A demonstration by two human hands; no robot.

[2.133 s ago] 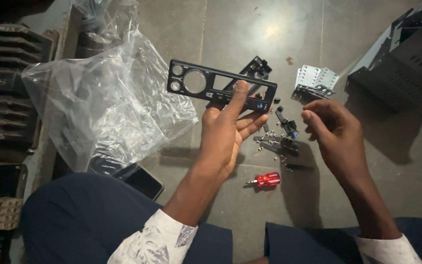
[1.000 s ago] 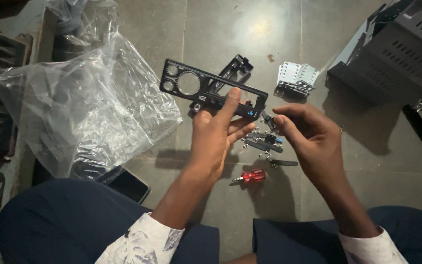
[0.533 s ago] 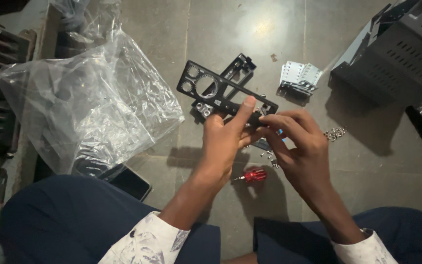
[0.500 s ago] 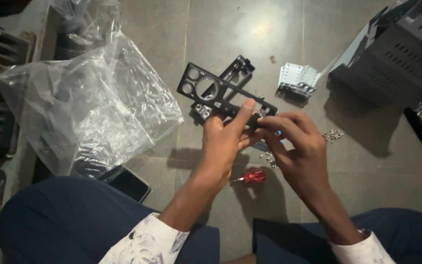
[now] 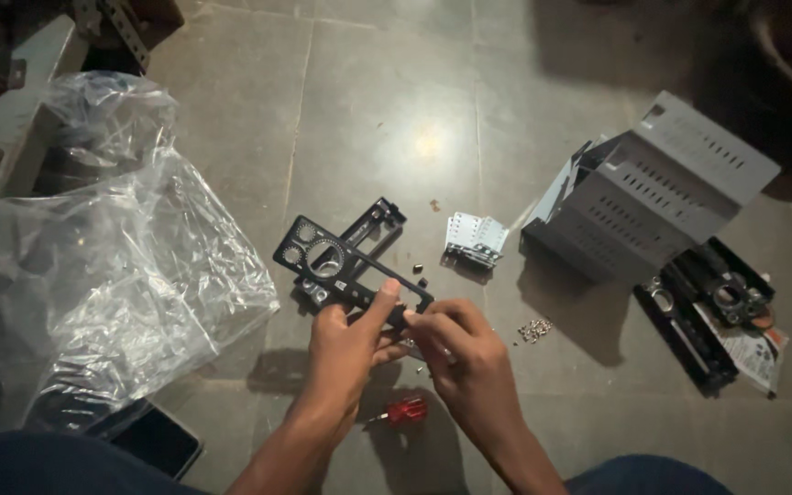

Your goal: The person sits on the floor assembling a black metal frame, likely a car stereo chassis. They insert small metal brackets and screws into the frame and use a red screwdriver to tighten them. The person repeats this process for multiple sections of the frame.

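Observation:
My left hand (image 5: 346, 344) grips the near end of a black plastic faceplate (image 5: 327, 264) with round and rectangular cutouts, thumb on its top edge. My right hand (image 5: 460, 353) pinches at the same end of the faceplate, fingertips touching it next to the left thumb; what it holds, if anything, is hidden. A second black frame (image 5: 376, 225) lies on the floor just behind the faceplate. A red-handled screwdriver (image 5: 403, 412) lies on the floor under my wrists.
A crumpled clear plastic bag (image 5: 103, 275) covers the left. A small silver bracket (image 5: 476, 238), a grey perforated metal casing (image 5: 653, 188), a black unit (image 5: 712, 307) and loose screws (image 5: 534, 328) lie right. A dark phone (image 5: 153, 440) sits near my knee.
The view swung right and lower. My right hand moved in from the side to meet the left at the faceplate's end, and the faceplate dropped lower and tilted.

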